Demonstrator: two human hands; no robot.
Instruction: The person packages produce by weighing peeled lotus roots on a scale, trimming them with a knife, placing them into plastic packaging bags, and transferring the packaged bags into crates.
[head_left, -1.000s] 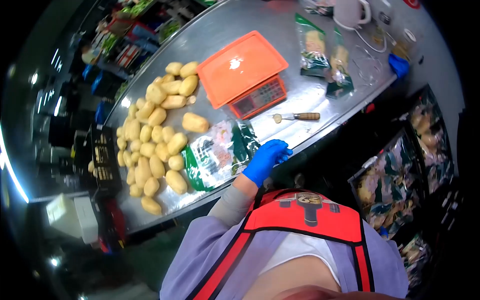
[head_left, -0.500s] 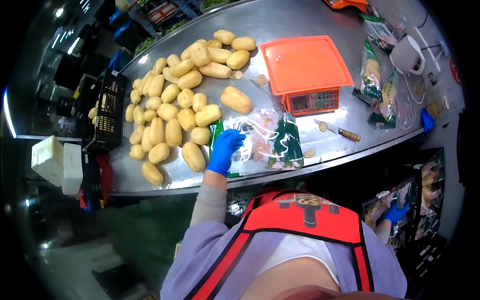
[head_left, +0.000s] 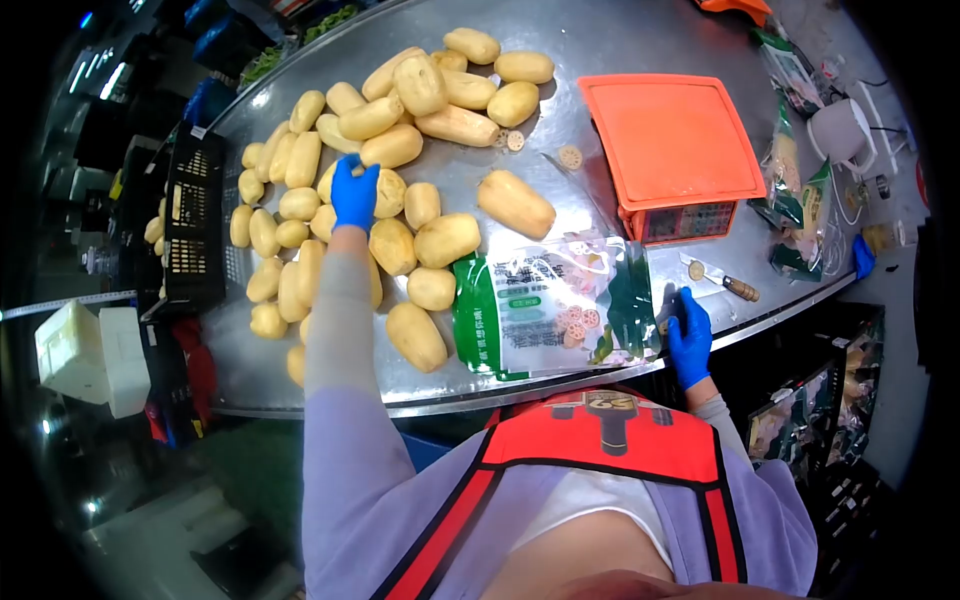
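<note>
Our left hand [head_left: 354,197] over lotus roots [head_left: 391,248], left of the bag [head_left: 550,308].
We cannot tell whether its fingers pinch one; our right hand [head_left: 691,343], thumb spread, is just right of the bag.

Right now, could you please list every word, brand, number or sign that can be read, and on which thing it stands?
No text reads with certainty.
Bag: Chinese characters, too blurred to quote surely.
Apron: a number-like mark, too unclear to quote.
Scale: panel markings, too small to read.
</note>
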